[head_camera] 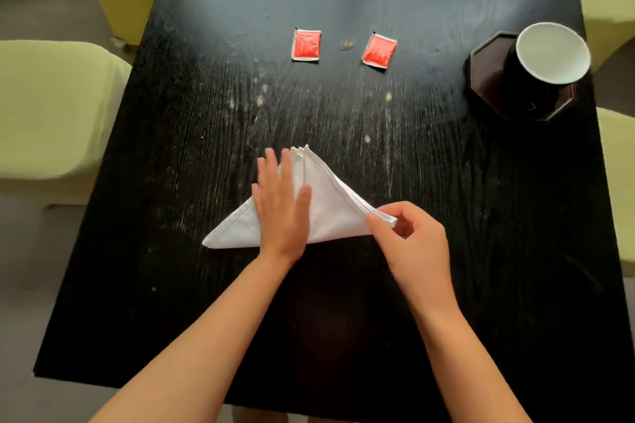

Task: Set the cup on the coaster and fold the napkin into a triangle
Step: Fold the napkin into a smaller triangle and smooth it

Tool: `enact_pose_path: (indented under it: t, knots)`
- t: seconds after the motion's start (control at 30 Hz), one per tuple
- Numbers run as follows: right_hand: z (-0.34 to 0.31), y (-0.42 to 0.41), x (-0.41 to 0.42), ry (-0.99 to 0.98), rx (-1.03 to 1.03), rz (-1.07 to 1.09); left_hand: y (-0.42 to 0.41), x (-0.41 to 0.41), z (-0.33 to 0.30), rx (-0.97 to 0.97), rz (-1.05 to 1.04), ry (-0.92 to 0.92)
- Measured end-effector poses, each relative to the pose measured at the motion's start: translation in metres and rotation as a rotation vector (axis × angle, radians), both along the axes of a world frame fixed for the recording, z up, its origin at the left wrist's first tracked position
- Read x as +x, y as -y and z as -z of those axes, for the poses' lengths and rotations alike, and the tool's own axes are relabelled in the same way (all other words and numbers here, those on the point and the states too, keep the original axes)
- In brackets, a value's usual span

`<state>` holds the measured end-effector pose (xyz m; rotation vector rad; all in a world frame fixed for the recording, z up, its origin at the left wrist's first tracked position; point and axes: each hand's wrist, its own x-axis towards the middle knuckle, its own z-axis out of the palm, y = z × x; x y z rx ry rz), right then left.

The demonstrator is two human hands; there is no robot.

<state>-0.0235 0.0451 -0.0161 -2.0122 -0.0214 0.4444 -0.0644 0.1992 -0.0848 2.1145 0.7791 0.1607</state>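
Napkin under both hands, its long folded edge running left to right just ahead of the wrists.

The white cloth napkin [330, 209] already lies as a layered triangle, apex pointing away from the person. The left hand [280, 206] presses flat on its middle with fingers straight; the right hand [409, 237] pinches the right corner between thumb and curled fingers, so it is the nearer hand for squaring the stacked edges there, which look slightly fanned. Well away, forward and right of the right hand, the dark paper cup [539, 72] stands on the octagonal coaster [484, 69].
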Motion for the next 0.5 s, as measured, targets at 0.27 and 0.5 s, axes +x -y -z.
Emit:
enact_pose_path:
  t: [0.27, 0.5]
  knots:
    - [-0.025, -0.062, -0.038, 0.037, 0.169, -0.17, -0.033, -0.048, -0.094, -0.829, -0.189, -0.029]
    - [-0.019, -0.083, -0.067, 0.173, 0.193, -0.276, -0.047, -0.063, -0.1, -0.832, -0.085, -0.007]
